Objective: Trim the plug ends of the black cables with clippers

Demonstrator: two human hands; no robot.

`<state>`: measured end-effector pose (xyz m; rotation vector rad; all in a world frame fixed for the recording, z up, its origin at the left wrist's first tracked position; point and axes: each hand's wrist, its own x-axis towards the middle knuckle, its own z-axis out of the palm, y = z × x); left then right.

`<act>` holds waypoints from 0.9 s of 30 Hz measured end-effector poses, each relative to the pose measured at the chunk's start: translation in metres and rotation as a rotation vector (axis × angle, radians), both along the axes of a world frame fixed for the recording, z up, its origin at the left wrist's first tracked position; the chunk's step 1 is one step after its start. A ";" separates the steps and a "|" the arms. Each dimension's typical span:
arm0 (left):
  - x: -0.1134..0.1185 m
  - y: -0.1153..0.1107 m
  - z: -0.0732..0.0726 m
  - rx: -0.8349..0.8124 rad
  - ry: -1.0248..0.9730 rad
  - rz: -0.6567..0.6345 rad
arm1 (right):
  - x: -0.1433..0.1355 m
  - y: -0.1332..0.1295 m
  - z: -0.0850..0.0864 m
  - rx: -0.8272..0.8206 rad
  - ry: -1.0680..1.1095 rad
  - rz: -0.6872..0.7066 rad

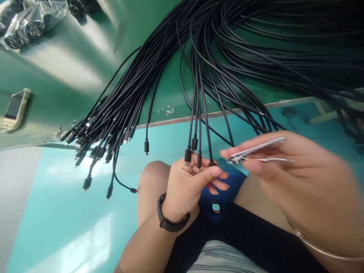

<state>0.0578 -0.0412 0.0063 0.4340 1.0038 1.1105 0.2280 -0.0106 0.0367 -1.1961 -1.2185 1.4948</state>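
Black cables with small plugs hang over the front edge of a green table. My left hand, with a black band on its wrist, pinches the end of one cable between thumb and fingers. Several other cable plugs hang against that hand, beside its fingers. To the right, my right hand holds a silver nail clipper between thumb and fingers, its jaws pointing left toward my left hand without touching it. The right hand is slightly blurred.
A large bundle of black cables spreads across the green table, plugs over its edge at left. A phone-like device lies far left; a clear plastic bag is top left. My knees are below.
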 end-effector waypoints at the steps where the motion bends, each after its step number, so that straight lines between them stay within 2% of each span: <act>1: 0.000 0.000 0.000 0.006 0.001 0.010 | -0.007 0.001 0.000 -0.025 0.034 0.015; 4: 0.000 -0.001 -0.001 0.018 0.015 0.016 | -0.018 0.004 -0.007 -0.099 0.115 0.041; 9: 0.000 -0.001 0.000 0.038 0.033 -0.010 | -0.020 0.005 -0.017 -0.164 0.179 0.052; 17: 0.000 0.000 0.001 -0.001 0.062 -0.010 | -0.020 0.009 -0.011 -0.146 0.131 0.083; 27: 0.001 0.003 0.005 -0.045 0.127 -0.032 | -0.020 0.010 -0.019 -0.121 0.081 -0.024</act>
